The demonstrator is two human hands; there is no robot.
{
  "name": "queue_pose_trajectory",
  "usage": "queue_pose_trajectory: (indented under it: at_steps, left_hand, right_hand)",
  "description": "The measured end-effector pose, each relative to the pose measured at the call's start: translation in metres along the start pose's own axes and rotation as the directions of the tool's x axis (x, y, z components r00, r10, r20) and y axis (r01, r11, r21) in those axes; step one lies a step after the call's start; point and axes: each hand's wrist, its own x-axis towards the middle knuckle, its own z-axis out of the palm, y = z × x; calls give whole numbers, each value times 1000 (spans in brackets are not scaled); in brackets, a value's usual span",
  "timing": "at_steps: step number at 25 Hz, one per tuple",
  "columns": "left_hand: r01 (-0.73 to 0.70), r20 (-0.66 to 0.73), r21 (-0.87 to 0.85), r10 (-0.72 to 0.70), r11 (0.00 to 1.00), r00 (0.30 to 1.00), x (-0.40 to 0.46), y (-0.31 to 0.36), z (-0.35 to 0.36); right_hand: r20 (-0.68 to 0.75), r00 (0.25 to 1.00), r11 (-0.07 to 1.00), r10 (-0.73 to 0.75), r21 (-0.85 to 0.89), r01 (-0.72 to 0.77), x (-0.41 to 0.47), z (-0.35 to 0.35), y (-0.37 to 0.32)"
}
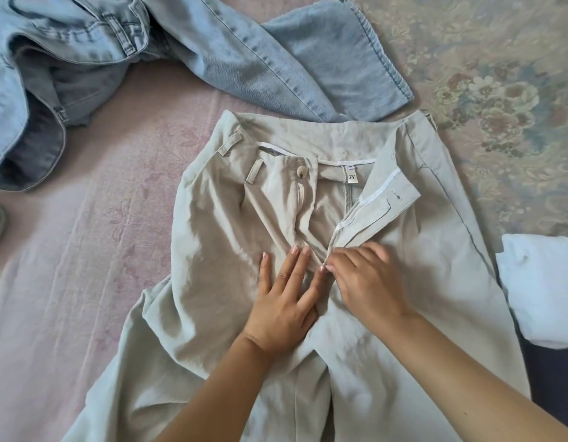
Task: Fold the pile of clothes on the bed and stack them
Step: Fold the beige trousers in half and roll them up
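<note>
On a bed (69, 282) covered with a pink patterned sheet, a pair of beige trousers (231, 237) lies spread front-up beneath both hands, waistband pointing away from the person and the fly undone. The left hand (284, 309) rests flat on the cloth just below the open fly, fingers straight and slightly fanned. The right hand (367, 282), touching the left at the fingertips, has its fingers curled and pinches the lower end of the fly opening at the zip. Beyond the hands, a pale button (301, 172) sits on the waistband, and a small white label (352, 176) marked "JY" hangs inside the back of it. Farther off, past the waistband and to the left of the hands, light blue jeans (212, 59) lie crumpled, one leg reaching to the trousers' top edge. To the right of the right hand, a white folded cloth (544, 288) lies beside the trousers' outer seam. A floral bedspread (499, 74) covers the far right of the bed.
</note>
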Motion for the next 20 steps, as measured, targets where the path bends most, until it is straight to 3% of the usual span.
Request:
queue_pose_trajectory:
  at_steps: [4, 9, 12, 16, 20]
  left_hand:
    - [-8, 41, 82, 4, 997, 999, -3, 0, 8]
    - [14, 49, 103, -19, 995, 999, -3, 0, 9]
    - [29, 51, 111, -35, 993, 998, -2, 0, 8]
    - [22, 71, 107, -29, 994, 997, -1, -1, 7]
    - [8, 29, 108, -11, 994, 1000, 6, 2, -5]
  right_hand:
    - [-15, 993, 972, -119, -205, 114, 4, 5, -2]
    - [-7, 975, 925, -224, -316, 210, 14, 7, 3]
    - [-46, 982, 920, -183, -360, 154, 21, 9, 6]
    - [-116, 993, 957, 3, -287, -36, 44, 11, 20]
    - [-142, 989, 976, -44, -215, 12, 41, 11, 16]
